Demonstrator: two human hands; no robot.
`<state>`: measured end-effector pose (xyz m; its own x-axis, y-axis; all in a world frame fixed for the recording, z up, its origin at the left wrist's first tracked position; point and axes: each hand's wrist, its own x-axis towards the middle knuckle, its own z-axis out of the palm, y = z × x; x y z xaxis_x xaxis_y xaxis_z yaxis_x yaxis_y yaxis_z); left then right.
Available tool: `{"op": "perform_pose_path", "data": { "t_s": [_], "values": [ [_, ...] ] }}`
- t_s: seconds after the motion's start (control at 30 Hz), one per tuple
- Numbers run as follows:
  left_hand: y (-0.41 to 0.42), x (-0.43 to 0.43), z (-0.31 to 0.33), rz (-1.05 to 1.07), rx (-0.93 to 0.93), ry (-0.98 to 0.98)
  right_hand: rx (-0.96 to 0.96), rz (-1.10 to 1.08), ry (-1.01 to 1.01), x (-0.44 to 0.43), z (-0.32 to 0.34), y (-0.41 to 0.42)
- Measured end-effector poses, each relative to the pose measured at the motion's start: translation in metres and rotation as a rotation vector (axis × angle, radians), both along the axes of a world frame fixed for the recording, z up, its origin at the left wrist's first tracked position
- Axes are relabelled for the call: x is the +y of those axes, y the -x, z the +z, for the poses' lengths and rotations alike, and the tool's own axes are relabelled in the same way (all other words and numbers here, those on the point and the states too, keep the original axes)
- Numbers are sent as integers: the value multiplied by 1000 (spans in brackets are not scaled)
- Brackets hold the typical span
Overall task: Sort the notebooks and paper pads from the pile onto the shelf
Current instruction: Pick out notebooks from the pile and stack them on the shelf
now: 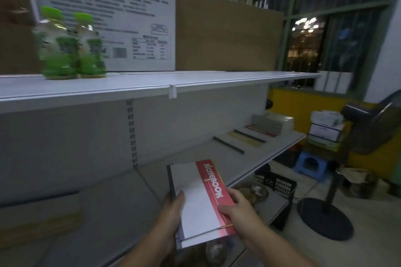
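Left hand point(171, 212) grips the left edge of a small stack of notebooks point(198, 197), thumb on top. Right hand point(237, 208) pinches the top cover's red band, printed "Notebook". The stack is held over the lower shelf point(104, 212). Farther right on that shelf lie more notebooks point(258, 133). Green bottles point(71, 47) and a cardboard box point(227, 34) stand on the upper shelf point(141, 85).

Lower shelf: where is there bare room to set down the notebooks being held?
Bare shelf runs between the tan stack at left and the held notebooks, and on from them to the black-spined notebook. Crowded past that: more notebooks and a pad stack fill the right end.
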<state>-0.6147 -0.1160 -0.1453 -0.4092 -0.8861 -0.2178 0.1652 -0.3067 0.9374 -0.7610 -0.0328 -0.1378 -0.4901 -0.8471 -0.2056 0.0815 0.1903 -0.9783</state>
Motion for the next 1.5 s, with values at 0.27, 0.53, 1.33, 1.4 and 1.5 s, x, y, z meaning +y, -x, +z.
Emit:
{"op": "perform_pose_path", "data": {
  "t_s": [0.27, 0.53, 1.33, 1.4, 1.5],
  "values": [
    [112, -79, -2, -120, 142, -66, -69, 107, -93, -59, 20, 119],
    [202, -130, -14, -99, -116, -136, -64, -18, -124, -98, 9, 192],
    [534, -212, 8, -122, -199, -2, 693, 34, -167, -275, -5, 570],
    [548, -211, 7, -146, -401, 84, 763, 94, -174, -285, -14, 579],
    [568, -209, 3, -204, -735, 209, 994, 115, -113, -290, -33, 584]
  ]
}}
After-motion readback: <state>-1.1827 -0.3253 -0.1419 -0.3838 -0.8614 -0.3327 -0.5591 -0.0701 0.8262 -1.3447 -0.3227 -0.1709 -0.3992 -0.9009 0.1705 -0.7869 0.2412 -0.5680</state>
